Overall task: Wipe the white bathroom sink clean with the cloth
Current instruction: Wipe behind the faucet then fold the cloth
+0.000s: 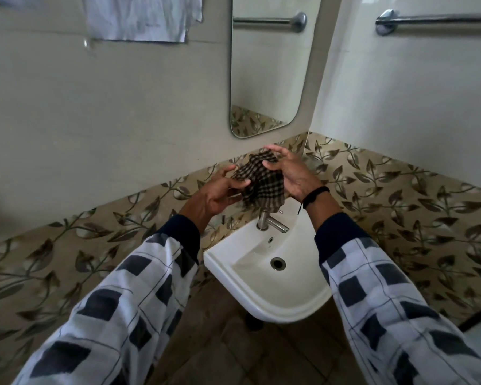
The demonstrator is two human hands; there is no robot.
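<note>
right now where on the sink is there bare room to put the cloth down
The sink is bare all round the drain, from the tap to the front rim. The ledge right of the tap is also free. Crowded at the back, where left hand and right hand hold the cloth above the tap.

No text, label, brand, number or sign can be read. Faint grey marks are seen on the crumpled white sheet (pixel 142 18) hung high up, but they are too blurred to be made out as writing. No lettering is made out on the white ceramic bathroom sink (pixel 261 309) or on the brown-and-cream checked cloth (pixel 261 184).
</note>
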